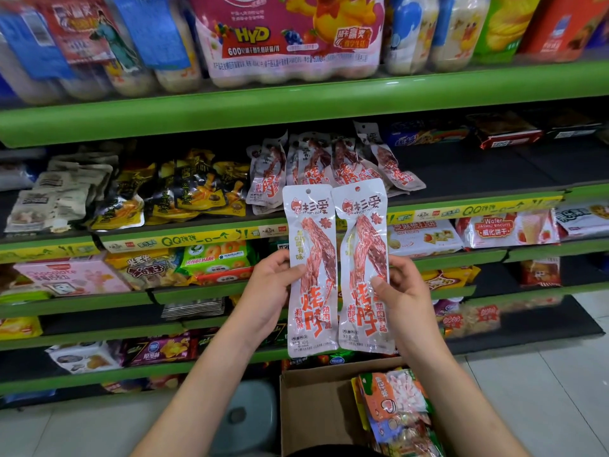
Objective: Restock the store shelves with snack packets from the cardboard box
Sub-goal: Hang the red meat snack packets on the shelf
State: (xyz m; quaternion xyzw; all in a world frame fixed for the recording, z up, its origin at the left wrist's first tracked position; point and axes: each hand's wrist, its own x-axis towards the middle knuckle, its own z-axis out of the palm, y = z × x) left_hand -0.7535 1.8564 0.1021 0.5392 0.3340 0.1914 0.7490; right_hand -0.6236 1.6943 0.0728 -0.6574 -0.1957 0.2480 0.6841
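Fingers [298,270] pinching "shan ai" packets [311,272]

Two long, narrow, glossy white plastic snack packets with red characters and a clear window showing reddish-brown meat strips stand upright side by side in front of the shelves. The left packet [312,268] and the right packet [363,265] touch or slightly overlap along their inner edges; each has a round hang hole at the top. Matching packets [329,159] lean in a loose row on the green-edged store shelf [197,237] directly behind them. Below, an open brown cardboard box [316,413] sits on the floor, holding a stack of colourful snack packets [395,410] against its right side.
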